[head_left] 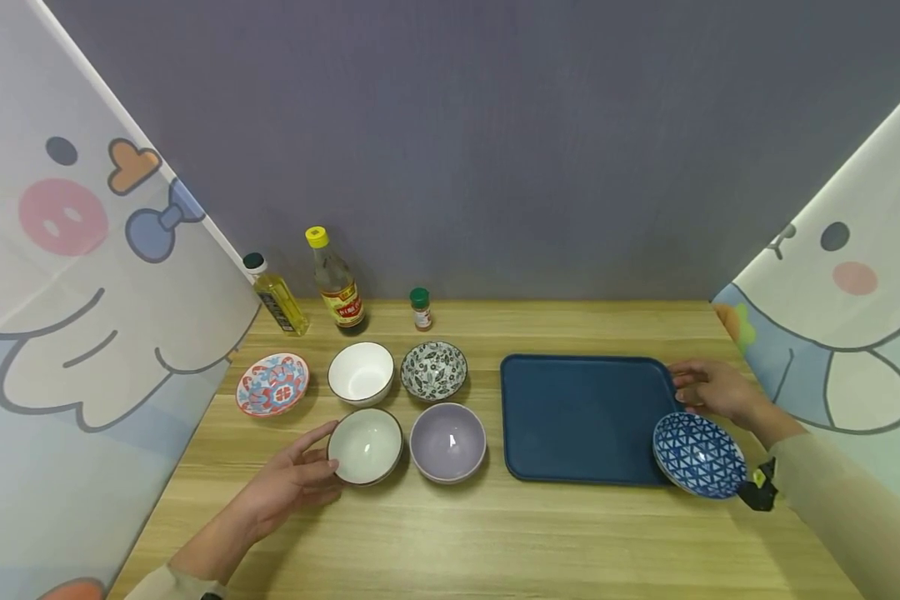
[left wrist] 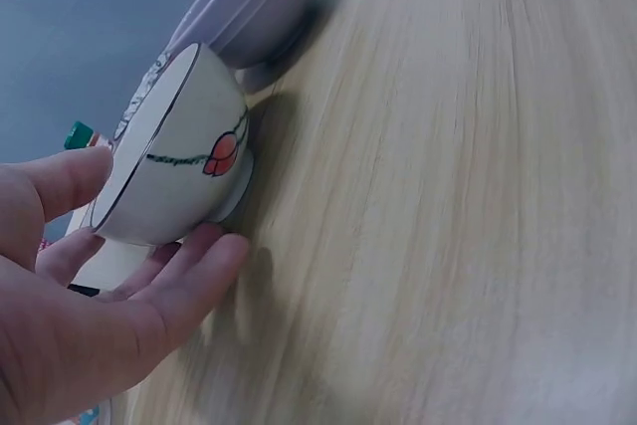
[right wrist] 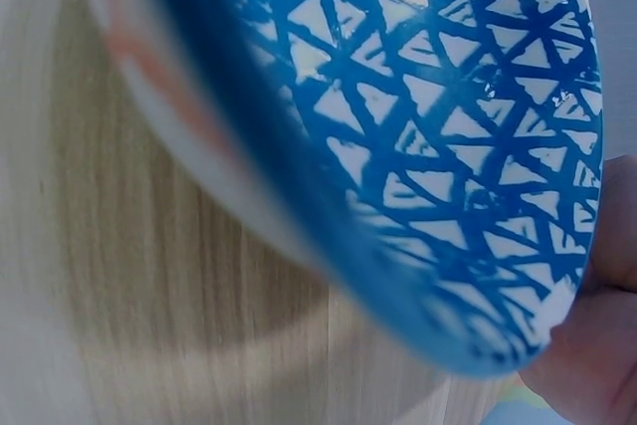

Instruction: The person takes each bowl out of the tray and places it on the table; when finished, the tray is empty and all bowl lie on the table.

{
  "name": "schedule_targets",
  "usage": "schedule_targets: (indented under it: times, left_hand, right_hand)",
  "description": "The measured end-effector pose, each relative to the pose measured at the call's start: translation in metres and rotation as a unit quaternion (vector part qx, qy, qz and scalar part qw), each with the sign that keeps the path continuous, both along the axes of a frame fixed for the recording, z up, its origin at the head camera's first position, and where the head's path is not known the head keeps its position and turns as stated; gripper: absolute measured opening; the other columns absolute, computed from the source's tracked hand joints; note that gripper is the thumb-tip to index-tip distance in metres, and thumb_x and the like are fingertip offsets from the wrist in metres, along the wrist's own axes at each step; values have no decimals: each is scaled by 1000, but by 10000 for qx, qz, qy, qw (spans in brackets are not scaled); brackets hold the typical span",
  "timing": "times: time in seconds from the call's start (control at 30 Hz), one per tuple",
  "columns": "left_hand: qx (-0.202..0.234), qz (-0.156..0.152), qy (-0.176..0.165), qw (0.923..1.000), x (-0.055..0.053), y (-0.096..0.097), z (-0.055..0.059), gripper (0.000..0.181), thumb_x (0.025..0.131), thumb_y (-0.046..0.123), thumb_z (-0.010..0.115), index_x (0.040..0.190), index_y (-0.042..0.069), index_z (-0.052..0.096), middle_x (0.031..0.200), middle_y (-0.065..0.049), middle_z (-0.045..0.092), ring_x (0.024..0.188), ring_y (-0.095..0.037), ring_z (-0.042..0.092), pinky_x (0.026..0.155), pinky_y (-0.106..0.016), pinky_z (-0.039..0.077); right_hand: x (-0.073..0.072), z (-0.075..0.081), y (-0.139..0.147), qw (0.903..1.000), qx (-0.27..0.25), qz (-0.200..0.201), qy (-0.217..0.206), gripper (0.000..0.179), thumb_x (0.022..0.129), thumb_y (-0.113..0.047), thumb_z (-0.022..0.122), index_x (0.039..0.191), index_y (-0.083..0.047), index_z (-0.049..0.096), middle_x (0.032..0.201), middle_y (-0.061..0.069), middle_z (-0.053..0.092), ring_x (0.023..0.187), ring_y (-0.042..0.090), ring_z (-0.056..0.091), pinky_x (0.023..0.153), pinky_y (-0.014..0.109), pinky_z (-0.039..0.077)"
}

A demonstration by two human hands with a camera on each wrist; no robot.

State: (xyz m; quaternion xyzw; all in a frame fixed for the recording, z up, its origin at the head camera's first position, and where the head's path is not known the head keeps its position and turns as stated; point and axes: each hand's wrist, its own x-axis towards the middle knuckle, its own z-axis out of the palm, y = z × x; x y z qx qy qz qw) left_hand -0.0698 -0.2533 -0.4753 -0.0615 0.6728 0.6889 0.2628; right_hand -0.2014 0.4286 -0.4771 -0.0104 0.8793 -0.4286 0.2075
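My left hand (head_left: 288, 483) grips the near-left side of a white bowl with a dark rim (head_left: 365, 446), thumb over the rim and fingers along its underside. The left wrist view shows a red flower on the bowl's outer side (left wrist: 204, 171). At the right edge of a dark blue tray (head_left: 585, 421) is my right hand (head_left: 716, 392). Close by, a blue-and-white triangle-patterned bowl (head_left: 700, 456) overlaps the tray's near-right corner. It fills much of the right wrist view and partly hides the fingers (right wrist: 582, 360); contact with them is unclear.
A lilac bowl (head_left: 447, 443), a white bowl (head_left: 361, 372), a leaf-patterned bowl (head_left: 434, 371) and a red-and-blue patterned dish (head_left: 273, 384) stand on the wooden table (head_left: 450, 542). Behind are an oil bottle (head_left: 281, 304), a yellow-capped sauce bottle (head_left: 339, 287) and a green-capped jar (head_left: 421, 310).
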Motion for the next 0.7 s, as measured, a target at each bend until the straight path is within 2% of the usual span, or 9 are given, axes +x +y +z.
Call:
schedule_targets:
  times: [0.3,0.47,0.57,0.7]
  left_hand:
    - [-596,-155,212,9979,-8,-4,18,71,104,20,59,160,-3,22,155,-37,33,125,-29,59,106,-52,54]
    - [-935,-120,365,9949,-15,-3,38,66,105,20,57,157,-6,27,154,-32,39,131,-27,56,108,-53,52]
    - [-1126,24,526,9922,-22,-1,53,62,105,21,57,155,-6,32,149,-27,46,125,-22,59,108,-53,52]
    - [-1195,13,738,9901,-32,8,70,58,105,23,58,152,-5,38,143,-21,53,117,-21,64,104,-49,55]
  right_hand:
    - [1,2,1,10000,59,-60,-41,59,97,3,59,150,14,35,141,41,45,107,29,65,81,32,64]
    - [1,3,1,9999,56,-80,-48,59,97,4,59,150,14,35,141,41,45,108,29,65,81,32,64]
    - [0,4,0,10000,65,-65,-35,60,97,5,59,150,14,34,142,41,44,109,30,65,81,32,64]
    - [-1,3,-1,9999,85,-60,-48,60,97,5,59,150,14,35,142,41,44,109,30,65,81,33,64]
